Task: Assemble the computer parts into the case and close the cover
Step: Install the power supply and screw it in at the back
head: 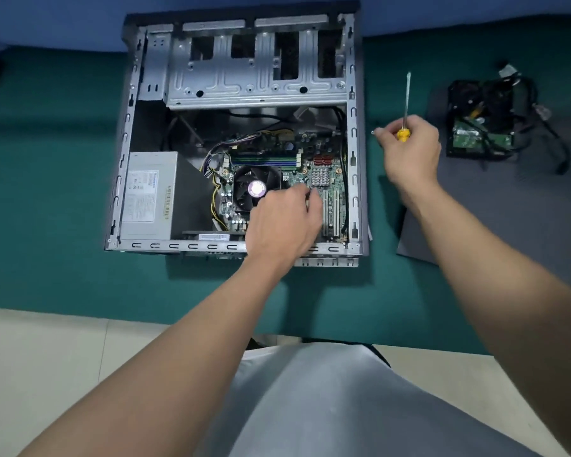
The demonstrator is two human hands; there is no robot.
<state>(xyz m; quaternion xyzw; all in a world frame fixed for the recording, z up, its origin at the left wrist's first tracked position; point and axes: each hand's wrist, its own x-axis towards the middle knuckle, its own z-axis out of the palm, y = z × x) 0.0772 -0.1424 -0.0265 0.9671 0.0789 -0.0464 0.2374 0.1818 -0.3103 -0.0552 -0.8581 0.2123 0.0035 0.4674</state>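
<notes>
Open case [353,153] lies flat on the bench [47,192], motherboard [323,159] seated inside. Left hand [284,222] is down on the board beside the fan [256,188], fingers curled; whether it pinches anything, cannot tell. Right hand [409,150] grips the screwdriver [407,97] just outside the case's right wall, shaft pointing away from the person — the loose drive [482,127] lies farther right, nearer that hand.

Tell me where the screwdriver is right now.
Head view: the screwdriver is gripped by the right hand, just right of the open case and left of the hard drive with cables.
</notes>
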